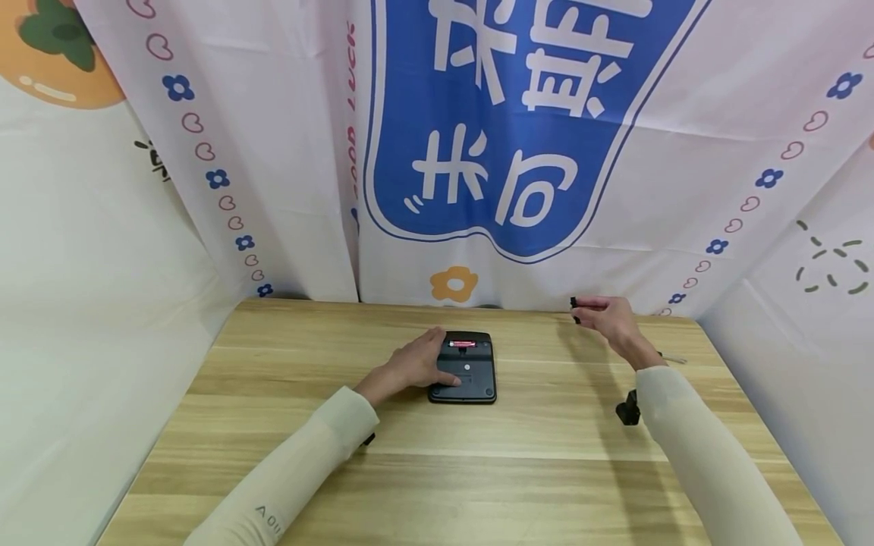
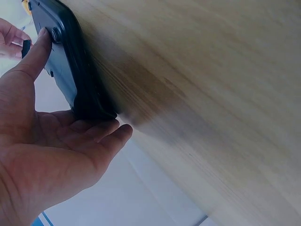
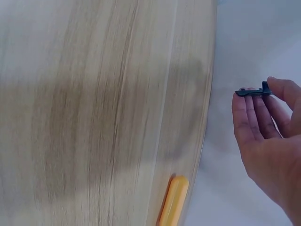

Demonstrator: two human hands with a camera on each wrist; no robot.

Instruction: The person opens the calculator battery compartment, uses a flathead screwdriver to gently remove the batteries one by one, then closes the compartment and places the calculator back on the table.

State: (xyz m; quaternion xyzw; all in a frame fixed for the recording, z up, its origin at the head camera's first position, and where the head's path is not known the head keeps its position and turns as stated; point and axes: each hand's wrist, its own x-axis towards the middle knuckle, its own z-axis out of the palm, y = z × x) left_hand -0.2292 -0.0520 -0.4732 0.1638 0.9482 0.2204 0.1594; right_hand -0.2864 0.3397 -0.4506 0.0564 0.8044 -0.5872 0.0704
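A black calculator [image 1: 480, 379] lies face down on the table, a pink battery [image 1: 463, 344] showing in its uncovered slot. My left hand [image 1: 416, 360] holds it at the left side. In the left wrist view, the thumb presses on the calculator's back [image 2: 63, 66], while the fingers meet its end edge. Off to the right, above the table's far edge, my right hand [image 1: 614, 322] pinches a small black battery cover [image 3: 251, 92] between thumb and fingertips. The calculator's keys face down and are hidden.
An orange handle [image 3: 174, 202] lies near the table edge in the right wrist view. A thin metal shaft [image 1: 674, 359] shows beside the right wrist. Printed cloth [image 1: 300, 227] hangs behind the wooden table [image 1: 532, 485]. A black device [image 1: 628, 409] sits at the right sleeve.
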